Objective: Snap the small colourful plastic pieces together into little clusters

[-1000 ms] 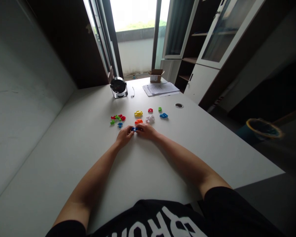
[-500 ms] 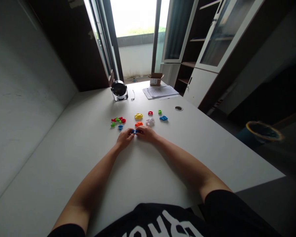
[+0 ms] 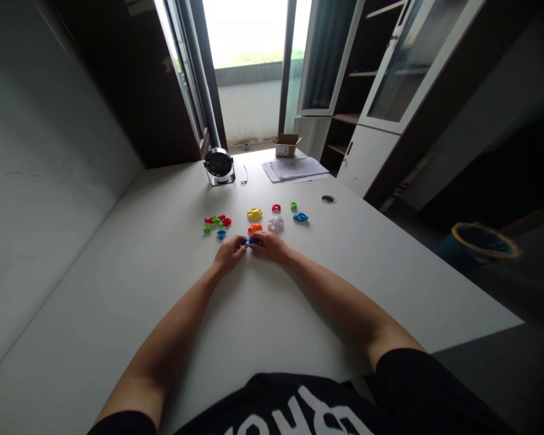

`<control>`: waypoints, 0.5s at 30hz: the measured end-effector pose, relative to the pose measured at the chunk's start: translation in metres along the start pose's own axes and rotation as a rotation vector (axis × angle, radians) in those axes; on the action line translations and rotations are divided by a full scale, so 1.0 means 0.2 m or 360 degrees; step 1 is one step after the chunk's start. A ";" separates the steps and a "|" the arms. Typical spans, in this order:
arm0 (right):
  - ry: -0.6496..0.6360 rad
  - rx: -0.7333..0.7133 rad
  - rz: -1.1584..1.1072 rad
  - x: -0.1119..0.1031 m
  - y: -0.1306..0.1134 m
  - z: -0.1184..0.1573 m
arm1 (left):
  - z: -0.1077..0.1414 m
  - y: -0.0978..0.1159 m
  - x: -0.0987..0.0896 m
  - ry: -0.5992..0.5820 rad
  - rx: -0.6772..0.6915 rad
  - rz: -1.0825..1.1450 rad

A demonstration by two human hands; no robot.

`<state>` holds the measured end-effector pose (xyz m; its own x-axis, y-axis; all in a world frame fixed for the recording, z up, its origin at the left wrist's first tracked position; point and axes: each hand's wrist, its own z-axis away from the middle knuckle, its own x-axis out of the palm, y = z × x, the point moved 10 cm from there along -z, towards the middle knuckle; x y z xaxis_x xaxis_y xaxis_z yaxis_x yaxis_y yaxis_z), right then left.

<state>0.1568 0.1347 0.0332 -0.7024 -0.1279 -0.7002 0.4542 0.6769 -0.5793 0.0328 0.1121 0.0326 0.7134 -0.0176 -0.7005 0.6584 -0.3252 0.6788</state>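
Note:
My left hand [image 3: 229,254] and my right hand [image 3: 269,246] meet on the white table [image 3: 163,254], with their fingertips pinching a small blue plastic piece [image 3: 247,241] between them. Most of that piece is hidden by my fingers. Closest to my hands lie an orange piece [image 3: 255,228] and a white piece [image 3: 275,224]. Beyond them are a yellow piece [image 3: 254,213], a red piece [image 3: 276,208], a green piece [image 3: 294,205] and a blue piece [image 3: 300,217]. To the left lie a red-and-green cluster [image 3: 217,220], a green piece [image 3: 207,228] and a blue piece [image 3: 221,234].
At the table's far end stand a round desk fan [image 3: 219,167], a stack of papers [image 3: 294,168] and an open cardboard box [image 3: 286,145]. A cable grommet [image 3: 328,199] is set in the tabletop. A wall runs along the left side, and a cabinet [image 3: 367,157] stands at the far right.
My hands stay together on the blue piece. The head camera has tilted slightly, so the table and pieces sit a little higher in view than a second ago.

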 end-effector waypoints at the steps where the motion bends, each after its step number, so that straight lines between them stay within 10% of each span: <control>1: -0.0001 -0.0004 -0.0001 0.00 0.00 0.00 | 0.00 0.00 0.00 -0.0002 -0.0001 -0.0004; 15: 0.0031 -0.0043 -0.0015 0.00 0.00 0.00 | 0.00 0.00 0.00 0.0002 0.0024 0.0002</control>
<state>0.1565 0.1350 0.0323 -0.7172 -0.1200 -0.6864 0.4330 0.6950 -0.5740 0.0327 0.1124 0.0323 0.7147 -0.0169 -0.6992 0.6537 -0.3392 0.6764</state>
